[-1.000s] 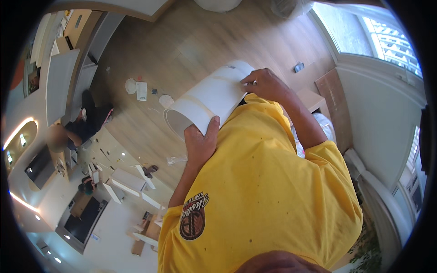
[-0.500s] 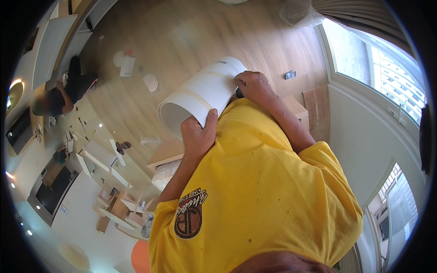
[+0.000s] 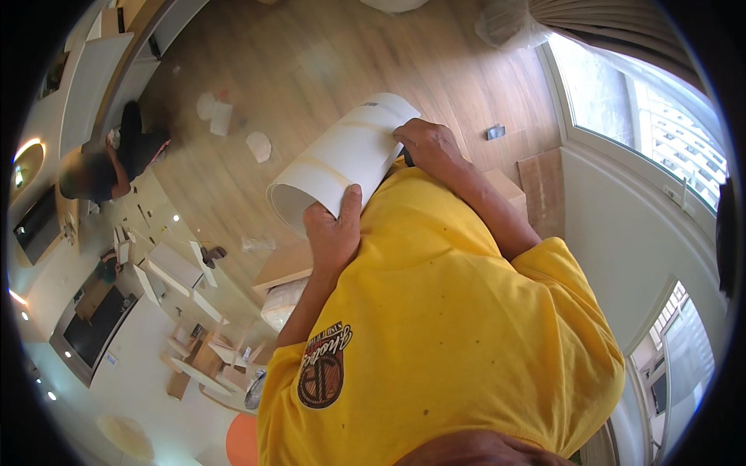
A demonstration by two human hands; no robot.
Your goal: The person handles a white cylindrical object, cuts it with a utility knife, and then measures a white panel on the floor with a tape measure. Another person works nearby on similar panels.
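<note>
A wide white sheet rolled into a tube (image 3: 347,147) lies tilted across the front of my body, its hollow end facing left. Two yellowish bands of tape run around it. My left hand (image 3: 336,233) grips the edge of the roll near that hollow end, thumb on the outside and fingers partly hidden inside. At the far right end, my right hand (image 3: 431,146) is closed on the roll's edge, with its fingertips bent against the white surface.
A wooden box (image 3: 507,196) stands right of the roll, and a wooden panel (image 3: 540,190) lies by the wall. Small scraps and a dark packet (image 3: 495,133) lie on the wood floor. Another person (image 3: 116,167) sits at the far left, near furniture parts (image 3: 172,266).
Both hands have shifted slightly left along with the roll. The view has moved a little; the grip looks the same.
</note>
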